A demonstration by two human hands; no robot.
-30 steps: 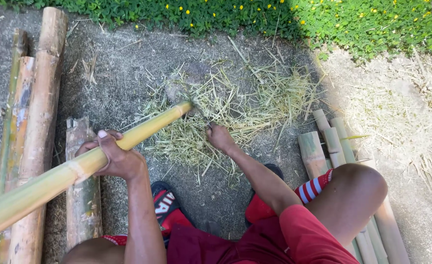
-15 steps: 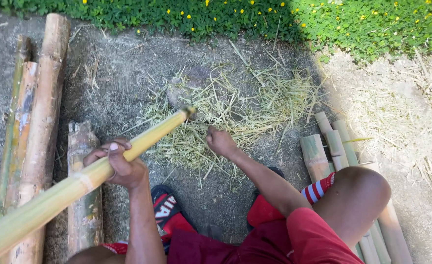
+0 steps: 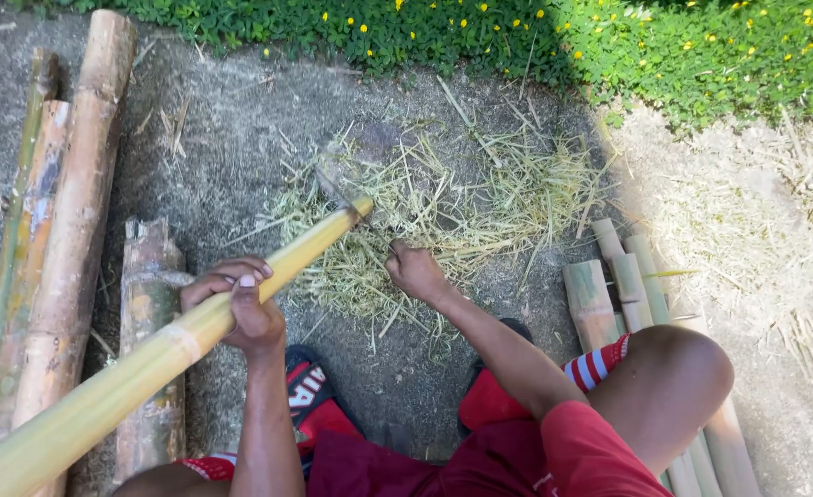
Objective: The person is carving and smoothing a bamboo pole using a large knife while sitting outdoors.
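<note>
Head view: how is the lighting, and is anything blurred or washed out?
Head view: hard sunlight, with the pale straw-strewn ground at right nearly washed out; the yellow-flowered green plants lie partly in shade; the thin dark blade at the tip of the long yellow-green bamboo pole is smeared; the left hand and right hand stay sharp.

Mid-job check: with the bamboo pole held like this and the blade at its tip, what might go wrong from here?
1. The blade works at the pole tip close to the right hand; a slip might cut it.
2. Only the left hand steadies the long pole, so it may roll.
3. Loose shavings could hide the blade's edge.
</note>
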